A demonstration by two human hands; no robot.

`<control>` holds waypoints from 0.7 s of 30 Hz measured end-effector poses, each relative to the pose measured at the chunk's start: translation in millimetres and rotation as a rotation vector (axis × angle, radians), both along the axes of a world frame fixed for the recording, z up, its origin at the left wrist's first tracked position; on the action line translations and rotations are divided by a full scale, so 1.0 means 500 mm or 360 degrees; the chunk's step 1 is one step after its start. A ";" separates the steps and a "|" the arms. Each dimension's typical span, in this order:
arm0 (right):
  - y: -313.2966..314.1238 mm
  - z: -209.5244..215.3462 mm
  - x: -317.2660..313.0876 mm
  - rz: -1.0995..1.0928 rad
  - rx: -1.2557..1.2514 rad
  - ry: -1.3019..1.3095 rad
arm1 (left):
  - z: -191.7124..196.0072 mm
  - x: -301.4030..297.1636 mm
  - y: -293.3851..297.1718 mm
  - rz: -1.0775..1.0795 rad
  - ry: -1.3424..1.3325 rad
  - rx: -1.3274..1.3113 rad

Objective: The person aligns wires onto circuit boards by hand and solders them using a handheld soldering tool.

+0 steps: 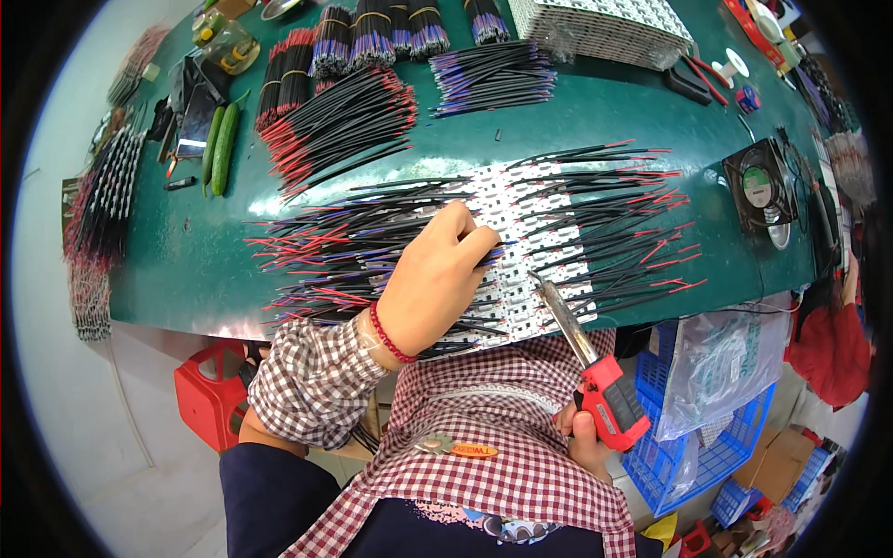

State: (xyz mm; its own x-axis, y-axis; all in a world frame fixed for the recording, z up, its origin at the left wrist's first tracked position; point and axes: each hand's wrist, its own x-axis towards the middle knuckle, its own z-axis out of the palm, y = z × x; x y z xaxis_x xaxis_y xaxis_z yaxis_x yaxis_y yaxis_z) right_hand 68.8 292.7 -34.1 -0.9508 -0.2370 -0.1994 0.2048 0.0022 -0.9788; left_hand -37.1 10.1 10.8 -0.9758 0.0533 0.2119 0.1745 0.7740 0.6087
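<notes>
A white panel of small circuit boards [510, 296] lies at the table's near edge, with rows of thin black wires sticking out to both sides. Over its middle, my left hand [433, 274] pinches a black wire with a blue end [502, 245]; the fingertips partly hide it. My right hand [586, 445] is wrapped around the handle of a red and black soldering gun [612, 402]. Its metal tip points up and left, close to the boards, just right of my left fingers. Whether it touches a joint I cannot tell.
Loose red-ended wires [344, 121], blue-ended wires [493, 76] and tied bundles [372, 35] lie on the green table [642, 116]. A stack of white panels [605, 28] stands behind. A small fan [758, 186] is at the right, cucumbers [223, 149] at the left, blue baskets [651, 465] below.
</notes>
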 end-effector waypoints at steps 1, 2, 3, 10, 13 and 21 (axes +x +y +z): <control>0.001 0.000 0.001 0.0032 0.0023 0.0028 | 0.006 0.001 0.002 0.0010 0.0043 0.0052; 0.002 0.001 0.002 0.0030 0.0025 0.0027 | 0.001 0.001 0.003 0.0008 0.0041 0.0054; 0.002 0.000 0.003 0.0027 0.0042 0.0015 | -0.007 0.002 0.004 -0.0033 -0.0059 0.0073; 0.006 -0.005 0.004 0.0185 0.0004 -0.0197 | -0.025 0.000 0.011 -0.0057 -0.0266 -0.0215; -0.002 -0.002 0.002 0.0194 0.0071 -0.0252 | -0.022 0.000 0.009 -0.0049 -0.0302 -0.0218; -0.007 -0.002 -0.006 0.0243 0.0160 -0.0135 | -0.019 -0.001 0.010 -0.0112 -0.0294 -0.0191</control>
